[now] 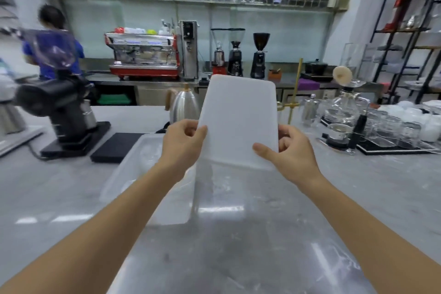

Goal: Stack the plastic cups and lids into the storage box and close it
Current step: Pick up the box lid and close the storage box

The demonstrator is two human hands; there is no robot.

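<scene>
Hands both on white box lid (239, 119): left hand (183, 148) pinched its left edge, right hand (290, 153) gripped lower right corner. Lid raised, tilted, above open translucent storage box (133, 174) on marble counter (47, 188). No readable writing.

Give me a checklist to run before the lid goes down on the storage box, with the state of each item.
1. Both hands grip the lid: ok. The left hand and right hand pinch its near corners.
2. Lid clear of the box: ok, held up, tilted away from the person.
3. Storage box open beneath the lid: ok.
4. Cups and lids all stacked inside: cannot tell, the contents are blurred through the clear walls.
5. Nothing sticking above the rim: cannot tell.
6. Counter around the box free of obstacles: ok, the black tray sits beyond it.
</scene>
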